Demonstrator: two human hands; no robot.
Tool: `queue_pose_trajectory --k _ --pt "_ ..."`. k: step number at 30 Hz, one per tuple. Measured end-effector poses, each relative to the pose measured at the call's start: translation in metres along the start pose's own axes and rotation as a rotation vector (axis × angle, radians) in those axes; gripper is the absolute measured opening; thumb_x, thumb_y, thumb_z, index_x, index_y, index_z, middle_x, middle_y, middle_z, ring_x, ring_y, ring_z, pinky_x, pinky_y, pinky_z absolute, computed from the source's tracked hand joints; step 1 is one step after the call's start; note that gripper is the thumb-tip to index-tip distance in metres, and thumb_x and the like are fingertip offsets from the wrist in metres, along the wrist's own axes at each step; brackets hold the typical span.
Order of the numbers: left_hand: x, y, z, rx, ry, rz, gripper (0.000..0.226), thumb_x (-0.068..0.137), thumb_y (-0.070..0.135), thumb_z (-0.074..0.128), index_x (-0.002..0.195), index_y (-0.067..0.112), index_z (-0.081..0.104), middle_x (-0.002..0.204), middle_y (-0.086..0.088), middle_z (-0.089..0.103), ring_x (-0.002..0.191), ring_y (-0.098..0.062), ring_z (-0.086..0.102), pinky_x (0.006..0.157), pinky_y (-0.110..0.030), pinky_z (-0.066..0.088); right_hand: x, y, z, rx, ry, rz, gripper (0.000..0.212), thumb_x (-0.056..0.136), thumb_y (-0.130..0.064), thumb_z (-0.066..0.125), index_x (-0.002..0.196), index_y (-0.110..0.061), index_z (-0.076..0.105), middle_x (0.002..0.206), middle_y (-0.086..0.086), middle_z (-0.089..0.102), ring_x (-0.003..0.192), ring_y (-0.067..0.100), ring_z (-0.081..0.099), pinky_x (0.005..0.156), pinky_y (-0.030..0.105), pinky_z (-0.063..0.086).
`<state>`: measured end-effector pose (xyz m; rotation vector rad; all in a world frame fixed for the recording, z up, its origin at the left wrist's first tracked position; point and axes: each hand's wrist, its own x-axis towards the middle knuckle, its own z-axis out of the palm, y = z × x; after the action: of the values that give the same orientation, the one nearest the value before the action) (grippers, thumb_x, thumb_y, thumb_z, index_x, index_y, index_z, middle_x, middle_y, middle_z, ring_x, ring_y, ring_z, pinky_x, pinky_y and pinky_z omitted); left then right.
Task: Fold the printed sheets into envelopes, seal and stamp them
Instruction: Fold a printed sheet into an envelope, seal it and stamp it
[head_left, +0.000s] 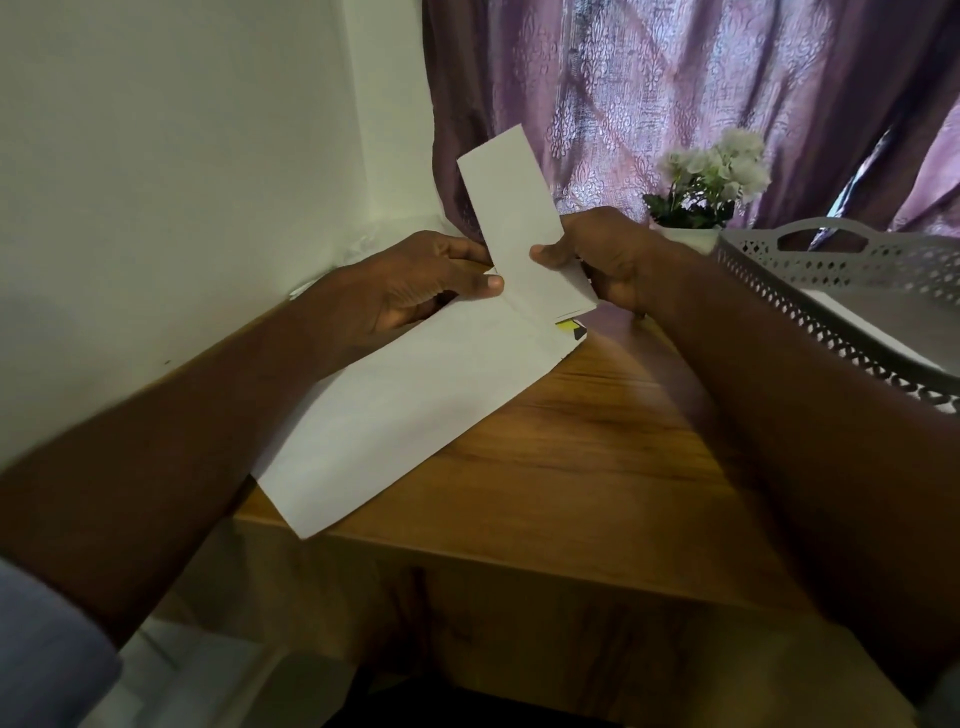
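At twelve o'clock above the table (597, 441): folded sheet (511, 208), both our hands pinching it, left hand (415, 286), right hand (608, 254); we should square edges before creasing.

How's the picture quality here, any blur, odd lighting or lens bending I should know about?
Head view: wide-angle bending curves the table edge and the grey tray; the forearms smear with motion blur near the frame's bottom corners; the flowers are soft; the wall carries a greenish cast; the folded sheet between the left hand and right hand is bright, its print barely legible.

Purple curtain (675, 93); white flowers (722, 166); grey perforated tray (831, 270).
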<state>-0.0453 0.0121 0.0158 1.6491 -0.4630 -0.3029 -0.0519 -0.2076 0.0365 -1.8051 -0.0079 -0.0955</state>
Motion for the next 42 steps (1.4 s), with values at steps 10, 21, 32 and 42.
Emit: queue_pose_trajectory --k 10,21,32,42 --pt "0.002 0.001 -0.001 0.034 -0.017 0.000 0.033 0.088 0.007 0.079 0.120 0.011 0.074 0.117 -0.008 0.079 0.109 -0.026 0.076 0.093 -0.035 0.062 -0.001 -0.003 -0.005 0.015 0.048 0.025 0.038 0.088 -0.001 0.066 0.126 0.001 0.065 0.118 0.021 0.072 0.109 0.041 0.069 0.099 0.054 0.054" --pt "0.002 -0.001 -0.002 0.012 -0.003 0.007 0.027 0.086 0.002 0.081 0.110 0.014 0.079 0.114 -0.010 0.080 0.104 -0.026 0.078 0.078 -0.030 0.063 -0.002 -0.002 0.006 0.013 0.087 0.004 0.041 0.084 -0.003 0.073 0.124 0.000 0.065 0.115 0.019 0.072 0.106 0.038 0.069 0.098 0.052 0.055" --pt "-0.001 0.001 0.001 -0.012 0.002 0.031 0.032 0.088 0.000 0.077 0.119 0.007 0.074 0.116 -0.011 0.079 0.107 -0.027 0.077 0.087 -0.033 0.063 -0.007 0.000 0.008 0.137 0.020 0.035 0.043 0.076 -0.002 0.079 0.119 0.002 0.070 0.111 0.019 0.075 0.105 0.039 0.071 0.091 0.049 0.060" --pt "-0.003 0.004 -0.002 -0.093 0.064 0.035 0.033 0.084 0.001 0.082 0.116 0.008 0.075 0.113 -0.013 0.079 0.104 -0.027 0.077 0.082 -0.033 0.063 -0.013 0.000 0.007 0.278 0.071 0.125 0.043 0.081 -0.002 0.081 0.122 0.000 0.067 0.114 0.016 0.073 0.093 0.031 0.070 0.060 0.033 0.056"
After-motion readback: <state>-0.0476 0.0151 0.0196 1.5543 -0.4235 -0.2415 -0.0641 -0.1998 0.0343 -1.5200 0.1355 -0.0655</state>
